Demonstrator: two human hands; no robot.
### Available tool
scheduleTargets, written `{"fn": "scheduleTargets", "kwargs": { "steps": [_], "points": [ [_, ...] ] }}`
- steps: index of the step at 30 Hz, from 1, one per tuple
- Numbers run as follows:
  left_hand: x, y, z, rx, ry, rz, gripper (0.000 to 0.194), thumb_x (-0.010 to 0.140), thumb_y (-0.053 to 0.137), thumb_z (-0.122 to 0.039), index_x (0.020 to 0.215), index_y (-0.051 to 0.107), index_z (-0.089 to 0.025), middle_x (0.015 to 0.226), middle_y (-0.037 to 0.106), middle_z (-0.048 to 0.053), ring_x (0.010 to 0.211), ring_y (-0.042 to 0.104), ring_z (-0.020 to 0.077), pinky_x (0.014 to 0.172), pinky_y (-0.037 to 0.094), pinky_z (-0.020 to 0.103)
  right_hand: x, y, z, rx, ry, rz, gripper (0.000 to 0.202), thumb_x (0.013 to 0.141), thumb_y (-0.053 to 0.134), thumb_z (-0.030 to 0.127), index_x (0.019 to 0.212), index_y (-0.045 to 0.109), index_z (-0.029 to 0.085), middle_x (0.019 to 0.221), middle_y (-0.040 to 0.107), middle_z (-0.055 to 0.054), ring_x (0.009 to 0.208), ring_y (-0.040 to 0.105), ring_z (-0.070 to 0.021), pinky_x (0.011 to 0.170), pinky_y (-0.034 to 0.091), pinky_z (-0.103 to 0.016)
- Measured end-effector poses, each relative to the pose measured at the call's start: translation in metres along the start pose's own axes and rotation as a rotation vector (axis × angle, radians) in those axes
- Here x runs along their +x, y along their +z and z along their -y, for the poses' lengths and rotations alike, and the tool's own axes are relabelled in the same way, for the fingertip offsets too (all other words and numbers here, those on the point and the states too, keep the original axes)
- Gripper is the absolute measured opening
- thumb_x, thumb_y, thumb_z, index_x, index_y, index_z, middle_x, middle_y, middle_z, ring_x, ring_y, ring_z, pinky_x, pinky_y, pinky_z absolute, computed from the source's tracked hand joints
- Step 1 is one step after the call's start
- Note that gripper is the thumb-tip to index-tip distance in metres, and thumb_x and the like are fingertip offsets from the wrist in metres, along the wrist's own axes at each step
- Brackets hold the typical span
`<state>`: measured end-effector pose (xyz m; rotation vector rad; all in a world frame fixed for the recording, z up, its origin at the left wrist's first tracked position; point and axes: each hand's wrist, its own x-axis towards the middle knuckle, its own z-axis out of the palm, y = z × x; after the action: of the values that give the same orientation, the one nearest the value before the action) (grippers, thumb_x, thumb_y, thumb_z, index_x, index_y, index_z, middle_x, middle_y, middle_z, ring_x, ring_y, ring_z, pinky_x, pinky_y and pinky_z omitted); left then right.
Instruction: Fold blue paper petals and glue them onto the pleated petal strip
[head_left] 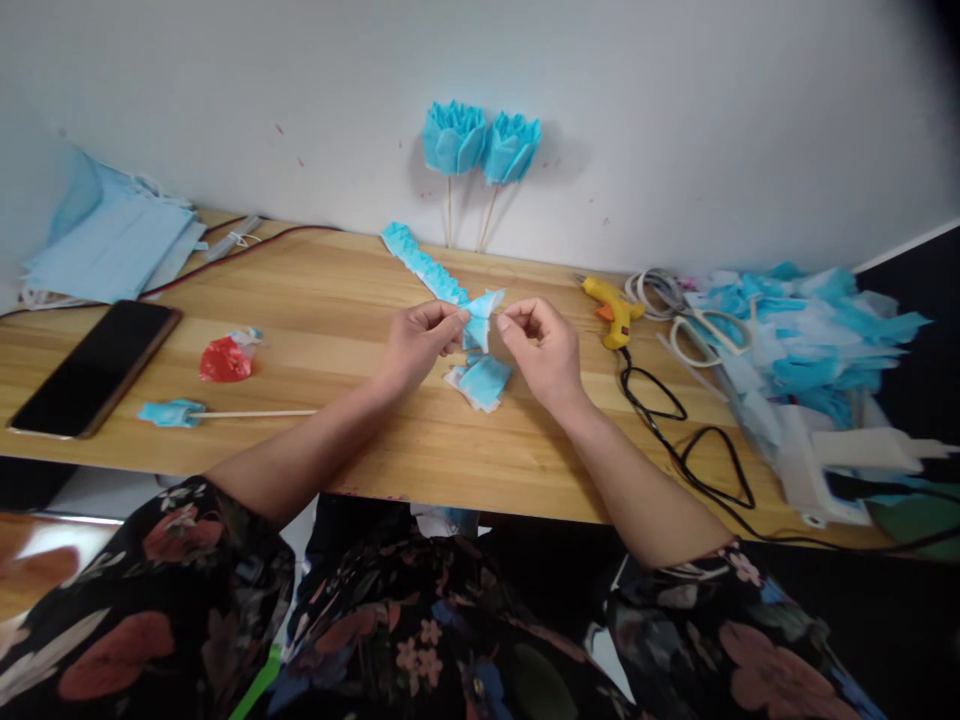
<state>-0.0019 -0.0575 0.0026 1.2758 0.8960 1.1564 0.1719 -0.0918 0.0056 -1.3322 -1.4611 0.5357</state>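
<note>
Held pc [480, 322]: blue-&-white fabric, up btwn the hands; took as clock centre, 12 toward the wall [675, 130].
L hand [421, 345]: thumb & fingers pinched tight on the pc's left edge.
R hand [541, 345]: fingers curled, thumb & index tips almost together just beside the pc's right edge; couldn't tell if they had hold of any fabric.
Pleated strip [425, 268]: ran from the L fingertips toward 10–11; whether joined to held pc, unclear.
Handling, judged: fabric looked thin & light, so L pinch prob. did best firm & close to the fold, w/ R tips only smoothing or tugging gently; a hard pull could've skewed the pleats.
Loose pc [482, 382]: on table [352, 300] at 6, right under held pc; prob. easy to snag or sweep.
Glue gun [616, 312]: yellow, 3, beyond R hand; nozzle wanted care.
Cord [660, 440]: black, looped abt 4, near R forearm; likeliest catch.
Scissors [711, 338]: 3, past gun, by scrap pile [817, 325].
Stick [255, 413]: 8–9, blue-wrapped end outward, near end meeting L forearm's outline; bump risk.
Red bundle [225, 360] & phone [97, 370]: 9, well apart from hands.
Masks [112, 235]: stacked, 9–10.
Flowers [454, 140]: two, blue, on sticks against wall, 12; out of the way.
</note>
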Motion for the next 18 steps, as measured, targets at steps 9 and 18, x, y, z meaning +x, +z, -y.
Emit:
{"fn": "scheduleTargets", "kwargs": {
  "steps": [9,18],
  "points": [
    [-0.0001,0.0012,-0.0013,0.055,0.012,0.009,0.024,0.086,0.070,-0.023,0.064,0.064,-0.016,0.057,0.059,-0.002,0.053,0.048,0.0067,0.054,0.040,0.020,0.0034,-0.0014,0.0006,0.371,0.289,0.236,0.041,0.085,0.066,0.063,0.079,0.065,0.023,0.081,0.065,-0.002,0.077,0.060,-0.0152,0.068,0.049,-0.029],
    [-0.0019,0.0026,-0.0003,0.125,0.045,0.002,0.025,0.085,0.069,-0.022,0.062,0.062,-0.016,0.056,0.059,-0.002,0.052,0.045,0.0069,0.054,0.037,0.022,0.0004,0.0023,0.0012,0.336,0.257,0.221,0.030,0.078,0.076,0.048,0.074,0.061,0.022,0.066,0.054,0.003,0.064,0.047,-0.0119,0.059,0.039,-0.027]
  ]
}}
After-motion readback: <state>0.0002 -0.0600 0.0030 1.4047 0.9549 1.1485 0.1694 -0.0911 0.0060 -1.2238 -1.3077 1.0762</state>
